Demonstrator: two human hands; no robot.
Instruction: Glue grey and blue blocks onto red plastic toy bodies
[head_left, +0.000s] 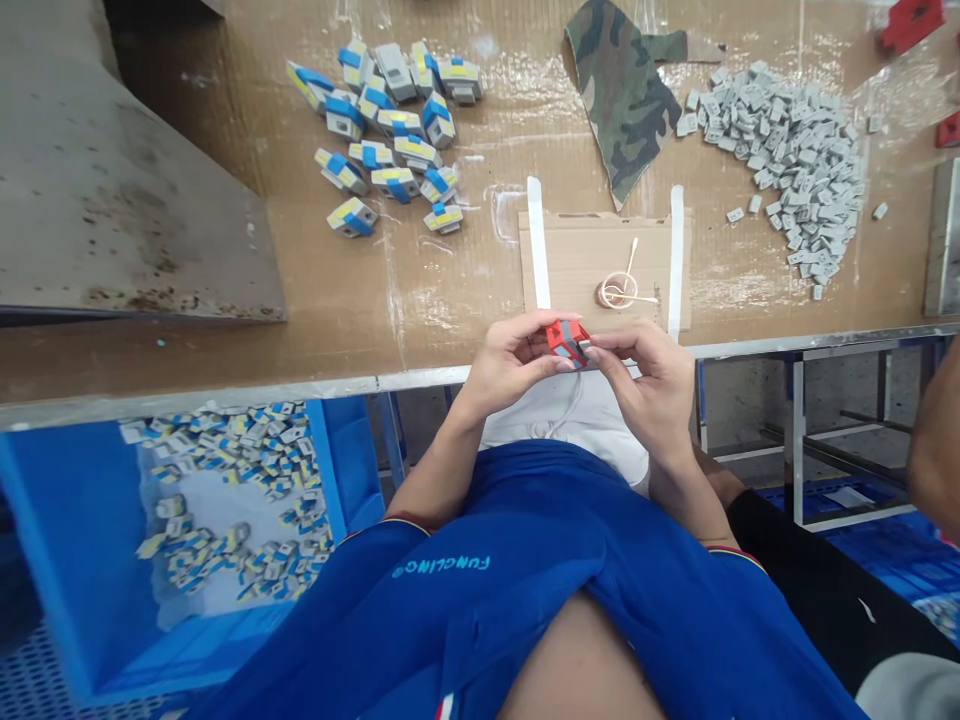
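In front of my waist, just off the table's front edge, I hold a small red block with grey parts (565,337). My left hand (508,368) is closed round its left side, the thumb below and the fingers above. The closed fingertips of my right hand (651,385) pinch at its right end. They hide part of that end, and I cannot tell whether a separate small piece is between them. Behind my hands lies a cardboard sheet (570,255) under white tape strips, with a small round ring-like container (606,291) and cotton swabs (631,262) on it.
Grey, blue and yellow blocks (395,183) stand grouped at the back left. A heap of small grey pieces (814,165) and a camouflage cloth (626,95) lie to the right. A blue crate (67,560) of blocks stands below left; metal equipment (135,200) occupies the table's left. Another person's arm (937,450) shows at right.
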